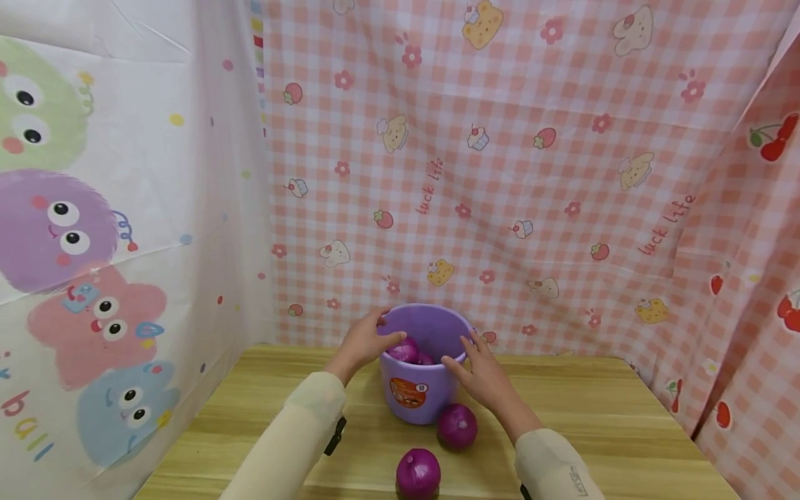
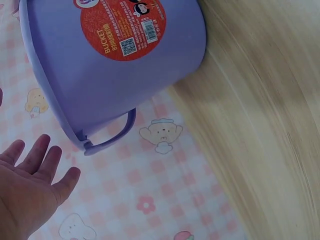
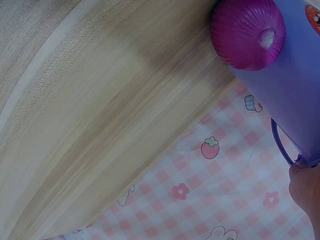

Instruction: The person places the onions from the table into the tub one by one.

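Note:
A purple bucket (image 1: 419,389) with a red label stands on the wooden table, and red onions (image 1: 404,351) show inside it. Beside the rim on the left is my left hand (image 1: 362,342); in the left wrist view that hand (image 2: 32,187) has its fingers spread, apart from the rim and the side handle (image 2: 117,135). My right hand (image 1: 484,368) is at the right rim with fingers extended over the edge. In the right wrist view, part of this hand (image 3: 305,187) meets the bucket where the handle joins. One red onion (image 1: 457,426) lies against the bucket's front right.
Another red onion (image 1: 419,473) lies nearer on the wooden table (image 1: 562,417). Behind the table hangs a pink checked cloth (image 1: 500,173), close to the bucket. A white cloth with cartoon figures (image 1: 212,278) hangs along the left side.

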A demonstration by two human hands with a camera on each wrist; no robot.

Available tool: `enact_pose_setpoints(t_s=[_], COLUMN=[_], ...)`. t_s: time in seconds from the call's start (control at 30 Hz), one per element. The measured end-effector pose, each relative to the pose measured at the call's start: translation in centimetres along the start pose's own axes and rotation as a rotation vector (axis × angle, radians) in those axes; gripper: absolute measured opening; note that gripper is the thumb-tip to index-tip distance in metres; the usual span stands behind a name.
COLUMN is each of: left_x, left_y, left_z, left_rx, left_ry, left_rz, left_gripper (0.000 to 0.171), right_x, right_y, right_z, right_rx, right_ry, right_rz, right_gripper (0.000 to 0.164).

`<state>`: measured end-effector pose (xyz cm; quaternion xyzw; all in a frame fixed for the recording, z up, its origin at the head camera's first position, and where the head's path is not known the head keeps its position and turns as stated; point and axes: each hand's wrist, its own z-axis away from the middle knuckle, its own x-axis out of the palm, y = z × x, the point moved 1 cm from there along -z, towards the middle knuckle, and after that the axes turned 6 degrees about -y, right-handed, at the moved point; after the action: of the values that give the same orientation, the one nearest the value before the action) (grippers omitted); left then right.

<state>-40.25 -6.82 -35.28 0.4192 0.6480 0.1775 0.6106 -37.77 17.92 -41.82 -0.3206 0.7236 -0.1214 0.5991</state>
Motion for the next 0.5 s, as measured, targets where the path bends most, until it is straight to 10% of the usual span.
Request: enact_pose_setpoints(t_s=[0.5], left_x=[-0.47], left_y=[-0.24], left_z=[0.72], left_rx=[0.081], left_ry=[-0.001], left_rz=[0.020], left_gripper=[0.063], right_x=[-0.08], right_y=[0.05], right_z=[0.03], right_rx=[0.000], right_ry=[-0.007], right_rz=[0.004], right_gripper=[0.081])
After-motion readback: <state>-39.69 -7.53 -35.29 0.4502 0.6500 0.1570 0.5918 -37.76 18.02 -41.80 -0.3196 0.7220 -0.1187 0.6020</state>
